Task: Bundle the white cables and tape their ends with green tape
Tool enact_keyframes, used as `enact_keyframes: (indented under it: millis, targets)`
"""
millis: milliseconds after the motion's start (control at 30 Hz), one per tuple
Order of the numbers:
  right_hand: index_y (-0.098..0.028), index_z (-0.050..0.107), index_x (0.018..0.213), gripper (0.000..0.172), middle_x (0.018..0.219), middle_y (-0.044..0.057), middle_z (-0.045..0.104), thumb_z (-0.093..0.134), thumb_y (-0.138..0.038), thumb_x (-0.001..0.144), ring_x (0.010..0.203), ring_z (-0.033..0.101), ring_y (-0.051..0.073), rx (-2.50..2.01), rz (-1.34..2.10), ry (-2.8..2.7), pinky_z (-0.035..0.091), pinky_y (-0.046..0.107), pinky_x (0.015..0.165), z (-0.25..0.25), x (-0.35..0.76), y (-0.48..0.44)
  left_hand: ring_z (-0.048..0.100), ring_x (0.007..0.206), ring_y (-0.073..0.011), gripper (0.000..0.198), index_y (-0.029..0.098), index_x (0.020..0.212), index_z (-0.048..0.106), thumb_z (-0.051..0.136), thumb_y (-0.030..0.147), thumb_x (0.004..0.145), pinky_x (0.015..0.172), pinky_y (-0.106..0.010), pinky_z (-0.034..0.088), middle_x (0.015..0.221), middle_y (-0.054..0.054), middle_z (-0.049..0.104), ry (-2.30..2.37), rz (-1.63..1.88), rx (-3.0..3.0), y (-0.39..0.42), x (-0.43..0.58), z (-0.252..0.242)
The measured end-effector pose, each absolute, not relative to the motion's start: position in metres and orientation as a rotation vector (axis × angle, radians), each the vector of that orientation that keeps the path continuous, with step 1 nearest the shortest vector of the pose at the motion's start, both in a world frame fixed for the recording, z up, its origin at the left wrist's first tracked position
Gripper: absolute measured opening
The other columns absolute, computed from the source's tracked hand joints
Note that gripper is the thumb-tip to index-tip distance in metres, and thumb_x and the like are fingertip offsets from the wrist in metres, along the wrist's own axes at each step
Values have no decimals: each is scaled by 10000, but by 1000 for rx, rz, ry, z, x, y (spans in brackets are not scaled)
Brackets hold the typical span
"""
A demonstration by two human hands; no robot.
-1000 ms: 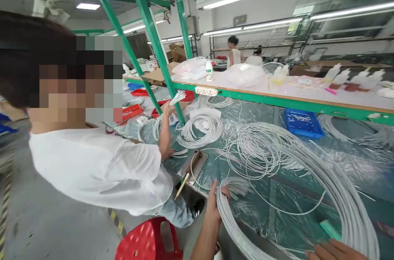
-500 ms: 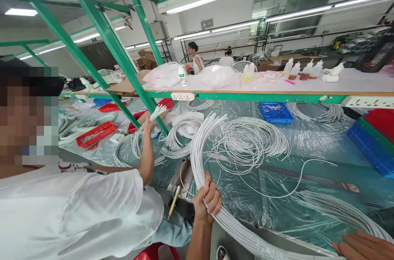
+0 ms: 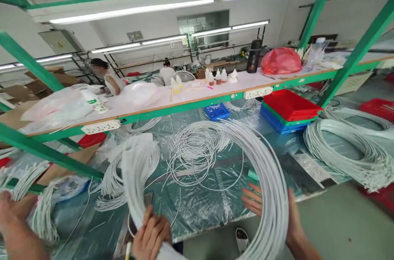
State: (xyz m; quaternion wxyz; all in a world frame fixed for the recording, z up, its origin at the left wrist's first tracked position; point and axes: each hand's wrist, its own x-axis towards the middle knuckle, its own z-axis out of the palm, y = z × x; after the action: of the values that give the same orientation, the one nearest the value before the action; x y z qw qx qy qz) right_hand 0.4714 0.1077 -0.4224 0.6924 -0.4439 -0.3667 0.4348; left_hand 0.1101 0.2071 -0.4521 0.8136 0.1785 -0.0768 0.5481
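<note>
A thick bundle of white cables (image 3: 273, 194) curves in a large loop in front of me. My left hand (image 3: 153, 233) is wrapped round its left side, low in the view. On the right, my right hand (image 3: 261, 204) lies against the bundle from behind, fingers spread to the left and partly hidden by the cables. Beyond the loop, a loose coil of thin white cables (image 3: 197, 149) rests on the plastic-covered table (image 3: 212, 210).
A person's hand (image 3: 18, 210) is at the far left near more cable bundles. Stacked red, green and blue trays (image 3: 289, 106) stand right of centre, with coiled cables (image 3: 344, 149) beyond them. A shelf (image 3: 191, 100) with bottles crosses the view.
The view has swung to the right. The bundle's right part is raised into a loop, and my right hand has come up with it from the lower right. My left hand keeps its grip.
</note>
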Motion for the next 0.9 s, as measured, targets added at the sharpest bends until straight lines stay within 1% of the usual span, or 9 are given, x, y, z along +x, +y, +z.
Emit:
enact_keyframes:
  millis: [67,167,267,367,500,600,667,733,900]
  targets:
    - [-180,657,1025,733,841,85,689,328,-814,859,712,682,203,-825,1234,-632,567,347,650,-466,458,137,70,259,-4,213,207,885,443,586,49,891,211,-53,112,493,137,224,-22,1075,362,195,122,-464]
    - [-192,609,914,358,513,-82,447,676,-527,806,373,391,54,-685,1401,-431,382,142,402,-510,461,161,32,284,-8,172,196,880,478,573,53,889,244,-69,80,502,128,180,160,1020,356,179,140,-476]
    - [-193,526,808,282,455,-144,211,763,-311,710,337,80,28,-598,1494,-337,187,107,309,-527,471,155,26,313,-19,160,190,853,502,589,56,861,277,-89,109,502,117,148,242,1075,345,170,146,-481]
    - [-215,457,785,303,448,-159,167,743,-247,687,351,-29,33,-542,1564,-297,136,113,285,-525,473,133,57,352,-32,134,176,805,523,637,108,821,313,-112,238,510,108,153,340,1142,344,161,142,-483]
    - [-243,417,763,320,395,-160,251,734,-276,730,270,60,40,-391,1674,-401,212,136,281,-497,483,110,230,380,-28,291,145,820,564,790,206,648,386,-171,428,549,86,312,610,1263,261,150,131,-479]
    - [-226,517,770,369,451,-96,447,782,-477,718,327,392,85,-355,1757,-670,465,240,457,-468,508,112,349,386,-28,500,130,922,583,856,227,515,396,-182,452,606,72,422,803,1395,172,155,119,-471]
    - [-194,603,857,556,583,-39,555,808,-647,608,464,512,119,-554,1701,-699,511,312,588,-454,524,124,355,381,-23,554,133,904,580,892,246,461,393,-176,443,594,87,422,924,1419,221,167,113,-467]
    - [-175,621,905,654,609,-42,539,847,-660,529,477,466,99,-832,1599,-622,466,287,556,-447,529,141,331,363,-22,485,146,776,550,915,254,476,371,-166,407,543,102,396,1036,1393,336,180,110,-466]
    - [-206,413,600,550,441,-130,235,866,-518,611,381,202,34,-1145,1471,-569,247,219,407,-461,505,164,291,308,-34,534,165,527,394,900,316,602,336,-175,343,419,98,336,1135,1418,494,190,116,-471]
